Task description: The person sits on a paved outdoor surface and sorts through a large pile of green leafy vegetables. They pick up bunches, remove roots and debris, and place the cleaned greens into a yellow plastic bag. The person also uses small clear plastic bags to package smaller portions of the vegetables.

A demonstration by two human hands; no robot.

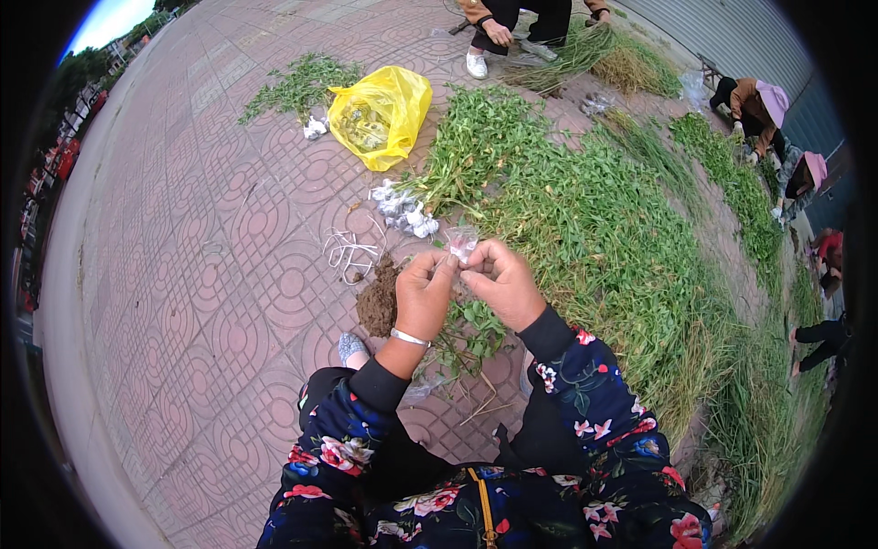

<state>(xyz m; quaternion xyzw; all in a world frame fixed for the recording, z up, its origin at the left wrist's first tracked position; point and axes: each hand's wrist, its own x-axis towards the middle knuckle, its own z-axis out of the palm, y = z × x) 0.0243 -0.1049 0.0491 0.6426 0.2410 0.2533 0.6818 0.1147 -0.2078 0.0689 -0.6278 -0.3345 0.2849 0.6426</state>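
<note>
A small piece of clear plastic film or bag (461,240) is pinched between the fingertips of my left hand (424,288) and my right hand (504,283). Both hands are close together over the paving. Beside my left hand is a mound of brown soil (378,302), with loose white ties (353,250) just beyond it. A row of small white-wrapped bundles (405,209) lies past my fingertips, against the cut greenery. Leafy green stems (470,326) are on the ground below my hands, partly hidden by them.
An open yellow plastic bag (381,120) stands ahead, with a leafy pile (302,82) left of it. A broad heap of cut green plants (583,213) spreads along the right. A crouching person (521,27) handles long stems at the top; other people (758,110) work at far right.
</note>
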